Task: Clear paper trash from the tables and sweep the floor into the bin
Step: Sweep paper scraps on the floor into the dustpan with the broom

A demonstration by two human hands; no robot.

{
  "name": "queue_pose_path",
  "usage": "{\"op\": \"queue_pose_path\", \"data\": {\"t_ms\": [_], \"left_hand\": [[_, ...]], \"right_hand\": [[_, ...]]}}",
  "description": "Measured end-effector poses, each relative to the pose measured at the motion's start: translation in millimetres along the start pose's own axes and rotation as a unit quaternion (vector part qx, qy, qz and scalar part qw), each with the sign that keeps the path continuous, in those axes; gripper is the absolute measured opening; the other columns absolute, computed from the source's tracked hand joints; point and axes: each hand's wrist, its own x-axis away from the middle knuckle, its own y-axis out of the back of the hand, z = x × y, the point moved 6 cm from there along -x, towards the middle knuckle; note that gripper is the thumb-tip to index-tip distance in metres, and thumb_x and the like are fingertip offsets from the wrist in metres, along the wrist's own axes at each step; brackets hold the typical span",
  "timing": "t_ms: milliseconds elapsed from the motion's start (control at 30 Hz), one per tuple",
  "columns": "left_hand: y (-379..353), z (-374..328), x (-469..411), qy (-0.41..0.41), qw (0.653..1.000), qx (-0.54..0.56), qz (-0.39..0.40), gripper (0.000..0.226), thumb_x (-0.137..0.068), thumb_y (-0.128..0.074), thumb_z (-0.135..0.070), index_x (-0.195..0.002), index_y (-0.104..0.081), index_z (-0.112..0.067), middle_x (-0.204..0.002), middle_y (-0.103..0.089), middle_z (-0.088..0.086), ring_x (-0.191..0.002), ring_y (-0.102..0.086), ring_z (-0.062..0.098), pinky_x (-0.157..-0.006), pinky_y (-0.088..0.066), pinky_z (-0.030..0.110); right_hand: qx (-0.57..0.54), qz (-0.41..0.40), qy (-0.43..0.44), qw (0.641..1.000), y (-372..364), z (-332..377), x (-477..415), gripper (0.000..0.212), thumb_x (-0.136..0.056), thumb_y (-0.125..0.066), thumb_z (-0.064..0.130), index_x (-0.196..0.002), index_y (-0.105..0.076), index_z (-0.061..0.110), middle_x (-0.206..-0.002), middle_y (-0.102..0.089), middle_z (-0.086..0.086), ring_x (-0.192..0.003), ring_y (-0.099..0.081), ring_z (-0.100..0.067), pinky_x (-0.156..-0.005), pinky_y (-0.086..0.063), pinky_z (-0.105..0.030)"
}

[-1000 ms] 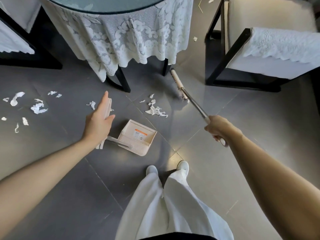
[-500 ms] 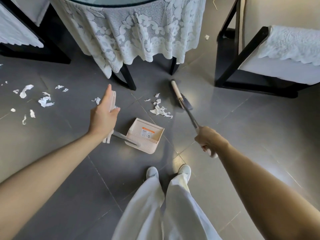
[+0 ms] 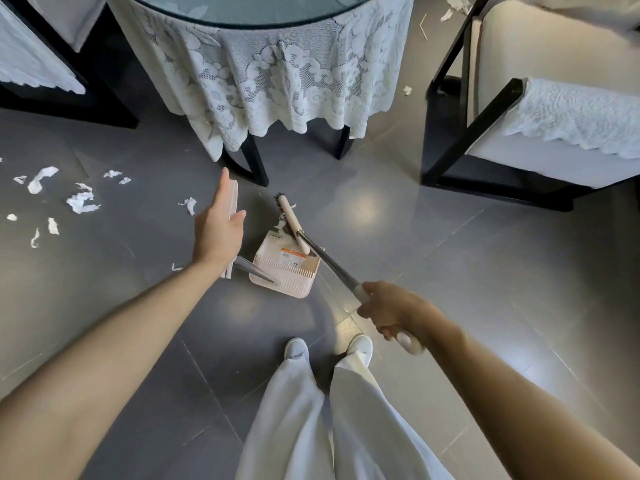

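Paper scraps (image 3: pixel 280 224) sit at the dustpan (image 3: pixel 282 277) mouth under the broom (image 3: pixel 289 218) head, so w/ right hand (image 3: pixel 393 311) gripping the broom shaft & left hand (image 3: pixel 218 233) clamped on the pan handle, I'd keep the lip flat on the floor (image 3: pixel 381 209), strokes short & low.

The floor (image 3: pixel 450 271) was dark grey glossy tile, with pale patches of light reflected ahead of the right grip (image 3: pixel 391 313). Beyond the left grip (image 3: pixel 218 233) stood a round glass-topped counter (image 3: pixel 256 8) draped in a white lace cloth (image 3: pixel 277 81), on black legs. A black-framed chair (image 3: pixel 478 129) with white covers stood well to the right of the right grip, and another chair (image 3: pixel 104 109) well to the left of the left grip.
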Motion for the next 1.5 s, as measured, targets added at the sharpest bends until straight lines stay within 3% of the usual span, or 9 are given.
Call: {"op": "queue_pose_path", "data": {"t_ms": [67,200,333,467,633,767,933,1200,1500], "left_hand": [[2,3,3,-0.007,1.000,0.001,-0.001,0.073,-0.091,-0.057,-0.007,-0.151,-0.022,-0.030,-0.134,-0.056,0.009,-0.112,-0.054,0.035,-0.090,-0.040,0.030],[12,10,5,-0.010,1.000,0.002,-0.003,0.073,-0.092,-0.056,-0.007,-0.151,-0.020,-0.029,-0.139,-0.053,0.007,-0.115,-0.053,0.035,-0.089,-0.038,0.026],[22,18,10,-0.006,1.000,-0.008,-0.017,0.071,-0.093,-0.056,-0.008,-0.152,-0.020,-0.026,-0.136,-0.055,0.012,-0.110,-0.054,0.038,-0.087,-0.039,0.032],[28,30,11,-0.008,0.999,-0.014,-0.029,0.070,-0.093,-0.057,-0.008,-0.151,-0.022,-0.025,-0.137,-0.053,0.014,-0.114,-0.054,0.039,-0.090,-0.041,0.036],[31,35,1,-0.016,0.999,-0.005,-0.034,0.071,-0.091,-0.058,-0.007,-0.151,-0.023,-0.024,-0.135,-0.055,0.014,-0.113,-0.055,0.038,-0.090,-0.041,0.034],[35,38,-1,-0.005,1.000,-0.010,-0.019,0.071,-0.092,-0.057,-0.009,-0.151,-0.021,-0.027,-0.133,-0.056,0.016,-0.110,-0.055,0.039,-0.091,-0.041,0.036],[42,41,18,-0.008,1.000,-0.003,-0.014,0.072,-0.092,-0.057,-0.008,-0.152,-0.021,-0.025,-0.137,-0.053,0.015,-0.115,-0.053,0.038,-0.094,-0.039,0.035],[74,79,111,0.004,0.998,0.002,-0.062,0.071,-0.093,-0.054,-0.008,-0.152,-0.018,-0.025,-0.144,-0.048,0.002,-0.113,-0.056,0.037,-0.093,-0.040,0.031],[131,132,228,0.043,0.993,-0.007,-0.107,0.073,-0.092,-0.055,-0.009,-0.153,-0.018,-0.026,-0.150,-0.038,-0.006,-0.126,-0.048,0.029,-0.096,-0.033,0.023]], "right_hand": [[0.000,-0.018,0.006,1.000,12,5,6,0.028,-0.090,-0.053,0.008,-0.118,-0.058,0.007,-0.071,-0.059,-0.005,-0.053,-0.052,-0.013,-0.055,-0.047,-0.026],[0.053,-0.051,0.029,0.997,35,27,8,0.032,-0.089,-0.054,0.003,-0.121,-0.055,0.004,-0.091,-0.067,-0.015,-0.068,-0.058,-0.023,-0.072,-0.055,-0.037],[0.113,-0.082,0.030,0.990,56,51,-22,0.031,-0.090,-0.052,-0.001,-0.120,-0.054,0.001,-0.072,-0.063,-0.011,-0.051,-0.053,-0.017,-0.046,-0.044,-0.025],[0.146,-0.084,0.020,0.985,41,69,-58,0.037,-0.092,-0.052,0.001,-0.129,-0.051,0.000,-0.078,-0.058,-0.007,-0.062,-0.056,-0.016,-0.056,-0.047,-0.026],[0.124,-0.029,0.007,0.992,-11,71,-71,0.037,-0.085,-0.047,-0.004,-0.120,-0.057,-0.003,-0.068,-0.059,-0.006,-0.059,-0.062,-0.019,-0.044,-0.044,-0.022],[0.147,0.009,0.015,0.989,-45,57,-45,0.046,-0.088,-0.045,-0.001,-0.133,-0.048,0.006,-0.079,-0.058,-0.003,-0.054,-0.055,-0.011,-0.042,-0.041,-0.020],[0.183,0.014,0.026,0.983,-35,45,4,0.038,-0.090,-0.045,-0.002,-0.126,-0.049,0.007,-0.079,-0.061,-0.011,-0.044,-0.048,-0.014,-0.035,-0.035,-0.021],[0.130,-0.013,0.054,0.990,-63,26,59,0.040,-0.095,-0.051,0.009,-0.134,-0.044,0.016,-0.074,-0.060,-0.013,-0.054,-0.053,-0.020,-0.050,-0.045,-0.029],[-0.008,-0.008,0.085,0.996,-141,35,97,0.029,-0.096,-0.054,0.014,-0.124,-0.051,0.009,-0.062,-0.053,-0.008,-0.042,-0.045,-0.015,-0.045,-0.042,-0.026]]}}
